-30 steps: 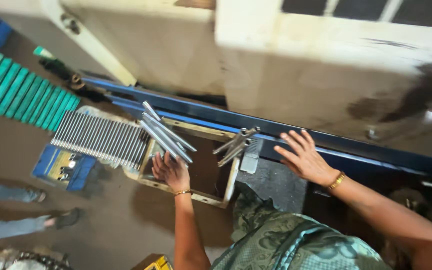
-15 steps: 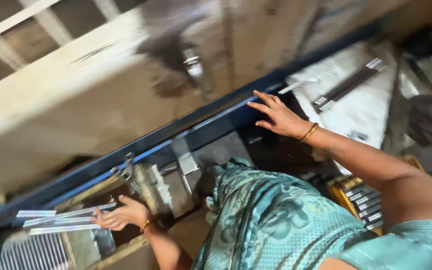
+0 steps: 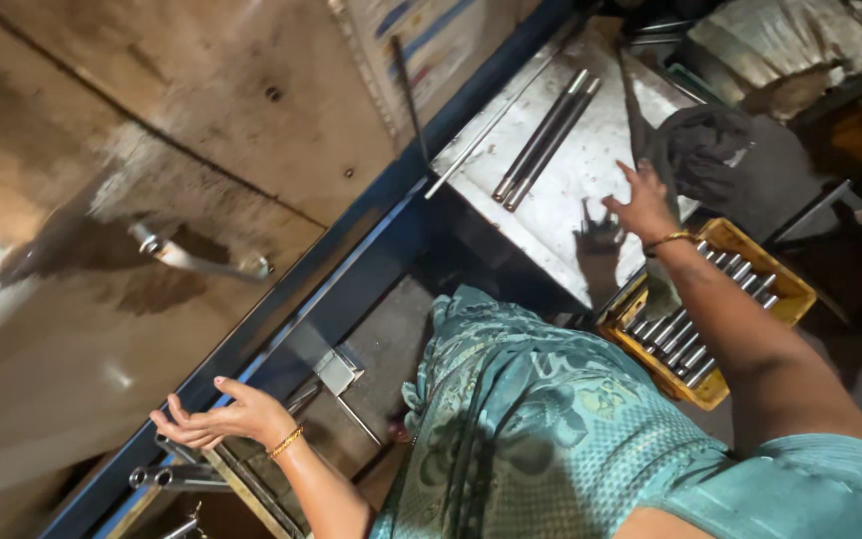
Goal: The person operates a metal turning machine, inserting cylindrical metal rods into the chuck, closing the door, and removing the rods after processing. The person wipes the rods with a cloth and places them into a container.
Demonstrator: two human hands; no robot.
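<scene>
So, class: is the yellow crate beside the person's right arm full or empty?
Neither: the yellow crate is partly filled. A row of metal rods lies inside, with the right forearm hiding some.

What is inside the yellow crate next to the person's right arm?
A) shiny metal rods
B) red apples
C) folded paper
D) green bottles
A: the yellow crate holds a row of shiny metal rods lying side by side, just below the right hand, which rests on the grey metal table.
</scene>
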